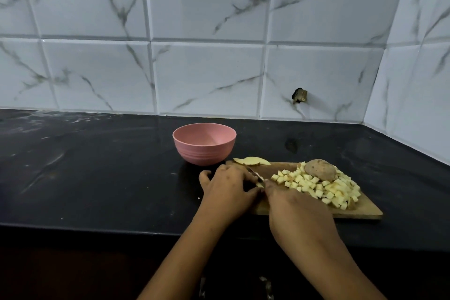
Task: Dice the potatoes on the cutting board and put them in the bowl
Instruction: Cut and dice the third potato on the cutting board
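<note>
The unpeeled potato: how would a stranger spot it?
On the black countertop lies a wooden cutting board, right of the pink bowl. At its far side, against the pale potato cubes, rests the unpeeled potato, the only brown, rounded piece.

A glossy black desk [97, 178] fills the middle band of the frame, with pale smears toward its left side. A pink bowl [204, 151] stands on it at centre. A wooden cutting board [285, 167] lies just right of the bowl and lower.
</note>
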Demonstrator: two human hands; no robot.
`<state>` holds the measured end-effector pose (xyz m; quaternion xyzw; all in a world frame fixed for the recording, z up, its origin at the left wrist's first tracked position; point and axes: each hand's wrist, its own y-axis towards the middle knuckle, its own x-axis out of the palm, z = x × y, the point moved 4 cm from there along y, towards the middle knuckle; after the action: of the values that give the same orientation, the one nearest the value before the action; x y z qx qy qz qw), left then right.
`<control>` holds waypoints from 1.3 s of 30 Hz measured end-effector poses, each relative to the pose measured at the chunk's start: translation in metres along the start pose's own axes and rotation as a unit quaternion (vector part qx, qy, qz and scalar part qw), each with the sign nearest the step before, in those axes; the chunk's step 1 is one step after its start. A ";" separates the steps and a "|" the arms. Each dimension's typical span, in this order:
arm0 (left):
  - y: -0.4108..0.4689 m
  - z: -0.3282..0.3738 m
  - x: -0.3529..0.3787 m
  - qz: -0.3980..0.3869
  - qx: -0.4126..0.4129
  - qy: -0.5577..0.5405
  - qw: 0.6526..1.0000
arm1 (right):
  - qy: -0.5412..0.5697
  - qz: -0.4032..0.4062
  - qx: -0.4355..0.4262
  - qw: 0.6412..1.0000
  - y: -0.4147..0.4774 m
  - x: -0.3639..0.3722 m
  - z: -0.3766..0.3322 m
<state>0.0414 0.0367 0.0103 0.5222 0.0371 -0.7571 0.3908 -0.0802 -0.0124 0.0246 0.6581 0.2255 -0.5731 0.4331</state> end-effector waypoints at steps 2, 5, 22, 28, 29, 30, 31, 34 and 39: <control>-0.001 0.000 0.000 0.003 -0.008 0.001 1.000 | 0.001 -0.016 0.009 1.000 0.006 -0.002 -0.003; -0.004 0.001 -0.002 0.006 -0.027 0.003 1.000 | 0.000 -0.023 0.012 1.000 0.004 -0.004 -0.005; -0.020 0.007 -0.009 0.014 -0.036 0.080 0.996 | 0.114 -0.018 0.036 0.993 -0.070 -0.029 0.026; -0.025 0.009 -0.010 0.059 -0.017 0.126 0.990 | 0.261 0.009 0.075 0.962 -0.046 -0.018 0.064; -0.025 0.009 -0.010 0.068 -0.015 0.129 0.989 | 0.269 0.020 0.083 0.959 -0.039 -0.016 0.069; -0.024 0.010 -0.010 0.072 -0.013 0.128 0.989 | 0.274 0.025 0.087 0.957 -0.034 -0.015 0.072; -0.023 0.010 -0.010 0.071 -0.014 0.120 0.990 | 0.277 0.024 0.090 0.956 -0.028 -0.012 0.073; -0.016 0.006 -0.010 0.070 -0.029 0.079 0.994 | 0.272 0.017 0.096 0.958 -0.016 -0.002 0.076; 0.000 0.004 -0.014 0.097 -0.040 0.085 0.991 | 0.253 -0.006 0.103 0.962 -0.018 0.005 0.089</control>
<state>0.0406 0.0427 0.0232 0.5699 0.0494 -0.6665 0.4781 -0.1431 -0.0774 0.0167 0.8216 0.2714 -0.4103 0.2882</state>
